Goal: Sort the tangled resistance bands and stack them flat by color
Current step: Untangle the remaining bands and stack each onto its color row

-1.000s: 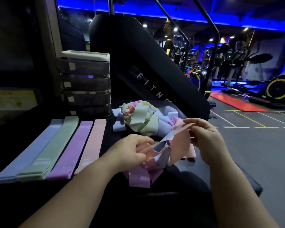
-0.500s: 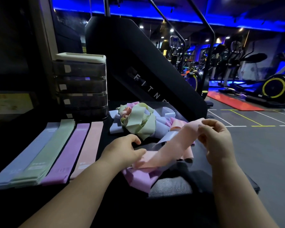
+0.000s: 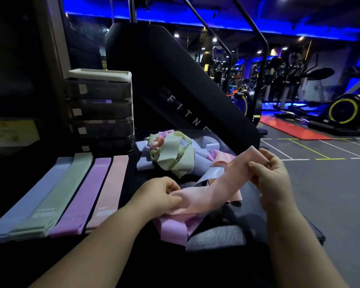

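Observation:
A pink resistance band (image 3: 218, 183) stretches between my hands above the dark surface. My left hand (image 3: 158, 194) pinches its near end; my right hand (image 3: 272, 175) pinches its far, raised end. Behind it lies a tangled heap of bands (image 3: 175, 154), green, pale blue and pink. A purple band (image 3: 173, 227) lies crumpled under my left hand. On the left, flat stacks lie side by side: pale blue stack (image 3: 25, 206), green stack (image 3: 56, 198), purple stack (image 3: 83, 194), pink stack (image 3: 108, 188).
A stack of clear drawers (image 3: 100, 109) with a cream lid stands behind the flat stacks. A large black slanted machine panel (image 3: 175, 84) rises behind the heap. Grey gym floor (image 3: 330, 194) and exercise machines lie to the right.
The pink band has come free of the heap and is pulled out straighter and flatter between my hands. My right hand moved right and lifted its end.

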Demonstrator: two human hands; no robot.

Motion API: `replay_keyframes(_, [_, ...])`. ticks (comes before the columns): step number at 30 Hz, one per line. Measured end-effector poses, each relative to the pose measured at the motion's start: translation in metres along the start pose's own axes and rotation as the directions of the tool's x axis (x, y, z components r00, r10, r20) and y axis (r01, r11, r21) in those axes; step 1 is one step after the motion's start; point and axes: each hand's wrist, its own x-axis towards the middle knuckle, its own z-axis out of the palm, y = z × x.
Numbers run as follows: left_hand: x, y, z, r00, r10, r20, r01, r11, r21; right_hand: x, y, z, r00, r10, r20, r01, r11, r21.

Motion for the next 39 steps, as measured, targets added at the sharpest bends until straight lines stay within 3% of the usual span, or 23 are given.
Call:
replay_keyframes(3, [0.0, 0.0, -0.009, 0.997, -0.056, -0.055, 0.04, 0.965, -0.26, 0.0, 0.001, 0.0, 1.0, 0.003, 0.016, -0.002, 1.0, -0.02])
replay_keyframes(7, [-0.005, 0.001, -0.024, 0.992, -0.124, -0.033, 0.086, 0.836, -0.542, -0.004, -0.001, 0.0, 0.999, 0.02, 0.044, -0.018, 0.999, -0.043])
replay_keyframes(15, [-0.016, -0.004, -0.046, 0.99, -0.139, -0.021, 0.075, 0.646, -0.759, -0.01, -0.003, 0.0, 0.992, 0.119, 0.041, -0.113, 0.986, -0.121])
replay_keyframes(28, [-0.03, -0.02, -0.072, 0.974, -0.195, -0.116, 0.062, 0.72, -0.691, -0.021, -0.019, 0.004, 0.903, 0.358, 0.236, -0.407, 0.889, 0.209])
replay_keyframes(31, [-0.032, -0.025, -0.074, 0.97, -0.182, -0.158, 0.043, 0.778, -0.627, -0.021, -0.015, 0.007, 0.903, 0.37, 0.217, -0.404, 0.905, 0.136])
replay_keyframes(35, [-0.035, -0.035, -0.075, 0.966, -0.127, -0.223, 0.003, 0.873, -0.488, -0.022, -0.011, 0.011, 0.934, 0.305, 0.183, -0.296, 0.952, -0.077])
replay_keyframes(39, [-0.042, -0.044, -0.078, 0.956, -0.11, -0.271, 0.015, 0.945, -0.328, -0.026, -0.011, 0.018, 0.957, 0.244, 0.159, -0.222, 0.965, -0.141])
